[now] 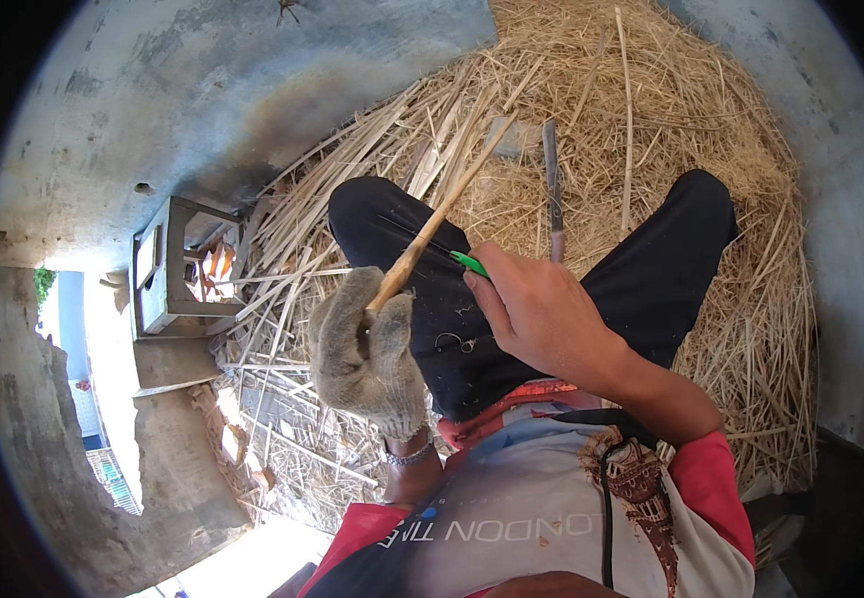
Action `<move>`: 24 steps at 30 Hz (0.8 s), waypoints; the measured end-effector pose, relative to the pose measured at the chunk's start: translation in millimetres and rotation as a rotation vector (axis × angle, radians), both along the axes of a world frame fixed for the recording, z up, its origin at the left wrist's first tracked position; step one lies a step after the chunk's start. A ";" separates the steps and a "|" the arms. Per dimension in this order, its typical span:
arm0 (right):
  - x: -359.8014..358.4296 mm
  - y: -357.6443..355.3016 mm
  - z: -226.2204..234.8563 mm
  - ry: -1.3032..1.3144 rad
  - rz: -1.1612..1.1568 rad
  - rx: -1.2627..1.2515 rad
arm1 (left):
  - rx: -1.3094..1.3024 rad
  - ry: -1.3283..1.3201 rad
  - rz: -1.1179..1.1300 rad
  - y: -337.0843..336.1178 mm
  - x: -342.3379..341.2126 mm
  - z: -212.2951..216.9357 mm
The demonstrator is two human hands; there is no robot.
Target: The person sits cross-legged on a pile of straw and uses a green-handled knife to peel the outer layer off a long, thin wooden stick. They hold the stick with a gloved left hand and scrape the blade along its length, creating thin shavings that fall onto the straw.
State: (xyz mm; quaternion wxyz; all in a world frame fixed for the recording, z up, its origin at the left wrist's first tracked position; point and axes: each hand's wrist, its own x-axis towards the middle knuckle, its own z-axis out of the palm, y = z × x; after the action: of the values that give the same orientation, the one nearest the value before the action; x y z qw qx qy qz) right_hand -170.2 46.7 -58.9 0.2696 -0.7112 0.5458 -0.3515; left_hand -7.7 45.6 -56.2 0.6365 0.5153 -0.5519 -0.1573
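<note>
A grey knitted glove covers my left hand (367, 354), whose fingers are wrapped round the thick end of a long tan stick (430, 231). The stick slants up and away to the right over my left thigh. My bare right hand (537, 304) is closed round a small green-handled knife (470, 263) just right of the stick. Its thin dark blade points toward the stick; whether it touches I cannot tell. Between my knees lies a long knife (553, 184) with a dark blade, its pale handle end toward me.
Straw and shavings (691, 110) cover the floor around my crossed legs. Split strips (442, 149) pile up at the far left, and a thin pole (625, 120) lies to the right. A grey box-like frame (188, 267) stands left. Concrete walls (253, 100) curve round the space.
</note>
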 end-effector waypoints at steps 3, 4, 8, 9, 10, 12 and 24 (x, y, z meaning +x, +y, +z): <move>5.3 3.6 -14.9 -0.071 0.034 -0.057 | -0.043 -0.062 0.092 0.6 -0.4 5.4; 3.8 5.2 -12.7 -0.118 0.040 -0.079 | -0.105 -0.082 -0.026 1.0 5.2 12.1; 6.1 13.0 6.0 -0.279 0.074 -0.099 | -0.301 -0.088 -0.096 13.1 23.2 32.4; 5.6 14.0 9.9 -0.305 0.076 -0.093 | -0.341 -0.065 -0.023 15.5 15.8 34.3; 6.6 15.5 13.6 -0.325 0.083 -0.111 | -0.386 -0.051 0.055 17.5 10.4 37.4; 7.7 20.9 17.3 -0.364 0.097 -0.146 | -0.477 -0.022 0.211 19.4 6.5 39.7; 28.6 30.1 14.8 -0.110 0.122 -0.135 | -0.327 -0.154 0.085 14.0 18.4 34.1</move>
State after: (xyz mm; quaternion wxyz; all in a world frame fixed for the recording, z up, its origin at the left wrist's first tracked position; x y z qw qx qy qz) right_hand -141.5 76.9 -44.0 0.2718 -0.7391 0.4611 -0.4090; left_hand 10.7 59.5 -22.1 0.6739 0.4384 -0.5947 0.0016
